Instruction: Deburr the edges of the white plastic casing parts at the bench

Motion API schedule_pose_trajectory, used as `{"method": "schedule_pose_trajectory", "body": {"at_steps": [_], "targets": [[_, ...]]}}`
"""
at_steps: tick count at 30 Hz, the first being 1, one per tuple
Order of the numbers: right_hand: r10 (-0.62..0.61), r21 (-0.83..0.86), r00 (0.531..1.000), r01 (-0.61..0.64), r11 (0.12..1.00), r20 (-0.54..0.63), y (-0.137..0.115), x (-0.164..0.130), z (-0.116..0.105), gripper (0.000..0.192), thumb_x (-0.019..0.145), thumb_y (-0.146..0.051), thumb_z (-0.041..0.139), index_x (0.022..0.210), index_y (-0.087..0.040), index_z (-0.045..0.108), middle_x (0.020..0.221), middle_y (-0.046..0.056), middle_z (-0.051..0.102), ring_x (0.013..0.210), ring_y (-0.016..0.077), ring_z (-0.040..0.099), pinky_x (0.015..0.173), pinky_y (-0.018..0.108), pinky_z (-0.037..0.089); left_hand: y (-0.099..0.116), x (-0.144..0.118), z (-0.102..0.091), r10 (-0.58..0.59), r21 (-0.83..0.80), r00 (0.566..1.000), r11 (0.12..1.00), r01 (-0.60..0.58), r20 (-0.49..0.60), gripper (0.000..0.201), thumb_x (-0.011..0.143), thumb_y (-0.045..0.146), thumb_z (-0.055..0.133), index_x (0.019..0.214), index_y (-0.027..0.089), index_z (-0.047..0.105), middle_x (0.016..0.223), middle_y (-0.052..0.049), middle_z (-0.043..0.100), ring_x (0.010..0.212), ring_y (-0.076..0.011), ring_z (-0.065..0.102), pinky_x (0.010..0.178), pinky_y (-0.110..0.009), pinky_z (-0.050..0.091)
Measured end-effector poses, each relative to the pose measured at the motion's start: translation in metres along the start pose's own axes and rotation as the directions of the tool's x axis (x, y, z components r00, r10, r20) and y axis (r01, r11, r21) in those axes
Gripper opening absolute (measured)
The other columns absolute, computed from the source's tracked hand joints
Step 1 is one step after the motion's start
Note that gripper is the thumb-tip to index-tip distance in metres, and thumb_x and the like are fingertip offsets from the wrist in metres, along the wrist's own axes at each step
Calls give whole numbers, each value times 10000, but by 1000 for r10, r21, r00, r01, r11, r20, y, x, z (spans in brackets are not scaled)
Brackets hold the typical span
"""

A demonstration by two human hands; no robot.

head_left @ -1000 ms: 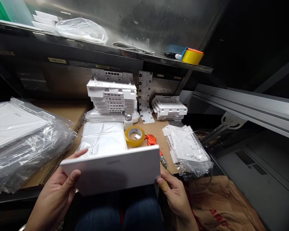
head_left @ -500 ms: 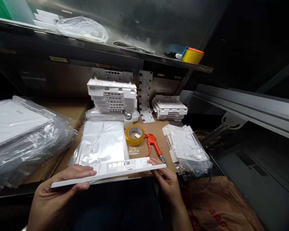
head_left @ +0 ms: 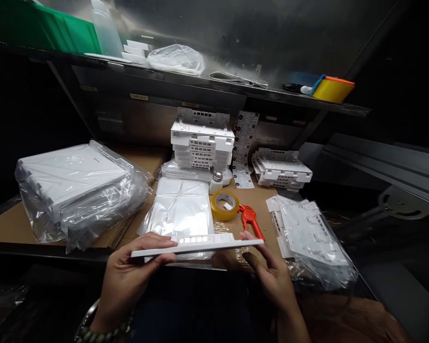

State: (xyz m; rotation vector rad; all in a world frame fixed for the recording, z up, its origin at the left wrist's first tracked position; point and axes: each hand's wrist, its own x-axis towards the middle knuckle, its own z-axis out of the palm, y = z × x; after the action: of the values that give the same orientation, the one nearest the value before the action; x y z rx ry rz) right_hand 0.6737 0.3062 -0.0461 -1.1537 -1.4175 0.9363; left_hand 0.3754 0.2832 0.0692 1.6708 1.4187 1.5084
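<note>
Since a second ago, when the white panel [head_left: 197,244] faced me broadside, I see it tipped nearly flat, so that only its thin front edge and a row of small cut-outs show; the view has also swung left, bringing more of the bagged stack into sight.

Nearest to me, my left hand [head_left: 128,281] is clamped on the panel's left end, thumb on top and fingers beneath, with a beaded bracelet [head_left: 103,331] at the wrist. My right hand [head_left: 271,276] grips the right end, fingertips pinching the corner. The panel hangs level just above the near edge of the cardboard-covered bench [head_left: 7,224].

Just beyond the panel lies a flat clear-plastic bag [head_left: 180,209] holding something white. To its right sit a roll of yellow tape [head_left: 224,205] and, touching it, an orange air blow gun [head_left: 250,220]. Further right, a bagged bundle of white plastic parts [head_left: 307,233] lies at an angle. On the left, a bagged stack of white panels [head_left: 75,186] rests on the cardboard.

Behind the tape stands a small white bottle with a metal cap [head_left: 216,180], and past that a tall stack of white vented housings [head_left: 202,145], a hanging strip of printed labels [head_left: 243,150] and a lower stack of housings [head_left: 280,166].

Farthest off, the metal shelf [head_left: 236,88] carries a green bin [head_left: 39,26], a crumpled plastic bag [head_left: 175,59] and a yellow tape roll with an orange top [head_left: 332,89].
</note>
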Motion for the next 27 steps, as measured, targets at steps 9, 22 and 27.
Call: {"method": "schedule_pose_trajectory", "body": {"at_steps": [9,22,27], "targets": [[179,-770,976,-17,638,126,-18,164,47,189,983,-297,664,1082,-164,755,1136,108,757,1182,265,666,1036,462,538,-34,-8,-9,149,243,973,964,-105,-173,207,831,298,851,1028,306,787,987,54,772,924,-125,710,947,-162,525],[40,-818,985,117,563,168,-37,226,54,313,1038,-298,505,1297,-217,660,1224,58,725,1064,181,694,913,282,512,-80,-8,-13,437,323,876,814,-482,206,426,923,43,664,1313,214,673,1254,-32,756,1194,-207,693,1122,-291,489],[-53,-817,973,219,534,226,-48,265,64,270,1001,-213,556,1158,-211,775,1203,82,722,1053,207,696,896,276,480,-59,-12,1,216,334,976,923,-191,-38,417,928,107,685,1293,309,690,1247,29,752,1106,-179,721,1099,-252,483]]}}
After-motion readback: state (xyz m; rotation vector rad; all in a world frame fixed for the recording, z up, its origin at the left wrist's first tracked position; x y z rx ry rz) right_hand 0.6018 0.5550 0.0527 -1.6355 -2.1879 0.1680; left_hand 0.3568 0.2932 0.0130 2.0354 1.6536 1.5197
